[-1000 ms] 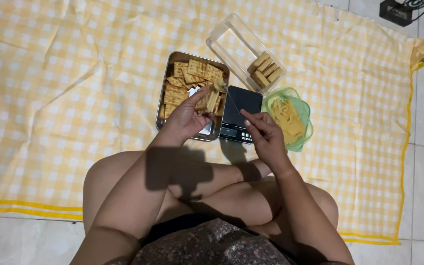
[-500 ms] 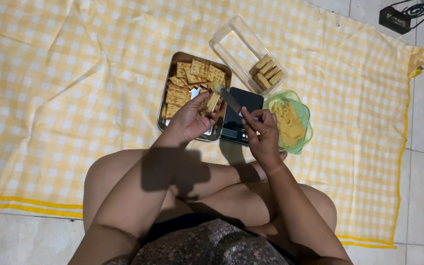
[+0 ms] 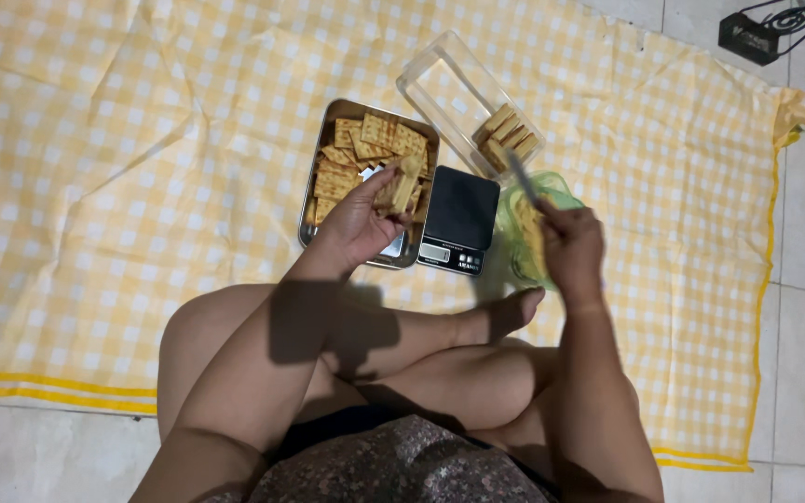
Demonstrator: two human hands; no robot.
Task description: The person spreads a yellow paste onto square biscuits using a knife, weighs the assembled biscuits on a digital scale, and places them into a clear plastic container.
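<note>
The person wears a dark, speckled patterned garment (image 3: 402, 466) at the lap; arms and legs are bare, with no sleeves.

Golden square cracker (image 3: 401, 189) held tilted above the metal tray (image 3: 314, 177), knife (image 3: 521, 177) angled over green container (image 3: 561, 191)

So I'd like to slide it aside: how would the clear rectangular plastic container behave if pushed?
The clear rectangular plastic container probably slides lightly; only a few crackers sit at one end. The creased yellow checked cloth might bunch and snag it.
</note>
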